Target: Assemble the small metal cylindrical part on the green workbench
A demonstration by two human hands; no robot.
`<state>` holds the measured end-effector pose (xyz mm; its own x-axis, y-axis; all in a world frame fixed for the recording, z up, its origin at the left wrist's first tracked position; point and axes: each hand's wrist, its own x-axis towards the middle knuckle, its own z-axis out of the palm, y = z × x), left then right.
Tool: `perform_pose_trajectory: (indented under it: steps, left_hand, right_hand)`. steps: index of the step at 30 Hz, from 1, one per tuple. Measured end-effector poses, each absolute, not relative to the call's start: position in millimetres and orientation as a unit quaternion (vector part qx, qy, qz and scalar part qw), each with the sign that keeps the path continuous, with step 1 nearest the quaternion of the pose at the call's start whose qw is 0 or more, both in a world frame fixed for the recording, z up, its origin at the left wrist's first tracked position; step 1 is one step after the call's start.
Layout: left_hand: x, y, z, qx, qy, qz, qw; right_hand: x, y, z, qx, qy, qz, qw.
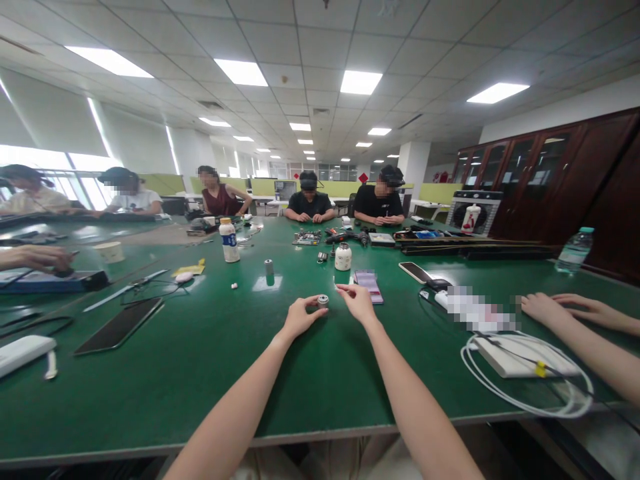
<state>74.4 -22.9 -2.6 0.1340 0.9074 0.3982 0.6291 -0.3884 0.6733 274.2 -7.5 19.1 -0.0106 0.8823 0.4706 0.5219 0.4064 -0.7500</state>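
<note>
My left hand is closed around a small grey metal cylinder that stands upright on the green table. Dark marks show on the cylinder's top face. Just to the right, my right hand pinches its thumb and forefinger together near the cylinder. A tiny pale thing seems to sit at those fingertips, too small to name. Beyond the right hand lies a phone with a purple screen. Farther back stand a white jar and a second grey cylinder.
A dark tablet, a white-and-blue bottle and cables lie to the left. On the right are a coiled white cable, a water bottle and another person's hands. Tools and several people occupy the far side.
</note>
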Motion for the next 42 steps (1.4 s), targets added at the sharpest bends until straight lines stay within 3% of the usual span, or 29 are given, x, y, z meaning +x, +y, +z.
perform_pose_trajectory:
  steps: [4,18,27,33,36,42]
  left_hand:
    - [76,-26,1,0.748,0.498,0.394,0.194]
    - [77,-28,2,0.762,0.506,0.379,0.142]
    - [78,-29,2,0.76,0.518,0.365,0.143]
    - [80,-26,-4,0.736,0.525,0.405,0.139]
    - [82,-27,-5,0.722,0.526,0.436,0.108]
    - [84,-34,1,0.752,0.522,0.402,0.009]
  right_hand:
    - [248,-15,17,-0.443,-0.731,0.197,0.481]
    - [240,-18,16,-0.467,-0.739,0.164,0.456]
    - [242,-10,6,-0.439,-0.739,0.224,0.459]
    - [241,-6,-1,-0.45,-0.642,0.354,0.51]
    - [239,-5,-9,-0.468,-0.624,0.381,0.496]
    - [235,-16,-17,-0.52,-0.705,0.251,0.412]
